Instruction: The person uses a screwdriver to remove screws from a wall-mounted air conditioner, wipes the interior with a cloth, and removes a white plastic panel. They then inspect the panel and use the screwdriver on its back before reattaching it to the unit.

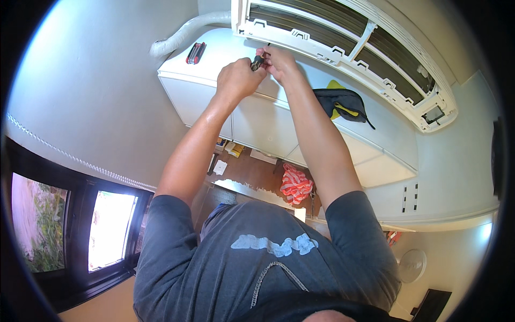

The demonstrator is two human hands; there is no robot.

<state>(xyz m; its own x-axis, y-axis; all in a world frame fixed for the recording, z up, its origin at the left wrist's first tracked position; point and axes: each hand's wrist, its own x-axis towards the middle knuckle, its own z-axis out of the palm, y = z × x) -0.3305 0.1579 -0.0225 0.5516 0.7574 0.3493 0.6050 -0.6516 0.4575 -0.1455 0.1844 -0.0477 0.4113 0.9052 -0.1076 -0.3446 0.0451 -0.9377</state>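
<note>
Both arms reach up to the lower left corner of a white wall-mounted air conditioner [343,51] with its cover off and its fins showing. My left hand [237,79] grips the dark handle of a screwdriver [258,61], whose shaft points up at the unit's lower edge. My right hand [279,63] is right beside it, fingertips pinched at the screwdriver's tip near the unit's frame. The tip itself is hidden by the fingers.
A white cabinet top [225,53] below the unit carries a red and black tool [196,52] and a dark pouch with yellow trim [343,103]. A white wrapped pipe [185,33] runs left. An orange striped cloth [295,184] lies on the wooden floor. A window [110,228] is at the left.
</note>
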